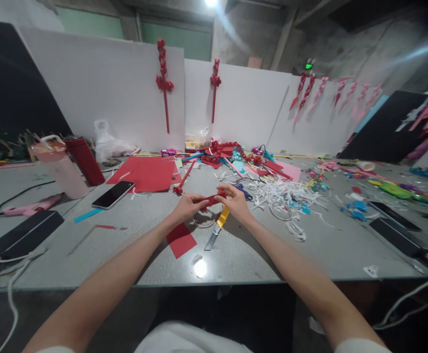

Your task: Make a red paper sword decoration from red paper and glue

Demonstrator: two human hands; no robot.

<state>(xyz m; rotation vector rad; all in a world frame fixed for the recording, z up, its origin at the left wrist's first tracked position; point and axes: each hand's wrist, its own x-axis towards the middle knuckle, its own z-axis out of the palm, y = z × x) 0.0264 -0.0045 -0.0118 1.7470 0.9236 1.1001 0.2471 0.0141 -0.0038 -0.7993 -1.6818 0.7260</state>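
Both hands meet over the middle of the table, pinching a small strip of red paper [216,198] between them. My left hand [189,207] grips its left end, and my right hand [235,200] its right end. Beneath the hands lie a ring-shaped roll [203,223] and a yellow-handled utility knife [219,223], its metal part toward me. A flat piece of red paper [181,240] rests on the tabletop below my left hand.
White shredded paper [287,193] is spread right of my hands. Large red sheets [147,174] and a phone [113,194] lie to the left, near a pink bottle [65,171], a red flask [85,161] and a pink glue gun [33,206]. White panels [243,108] stand behind.
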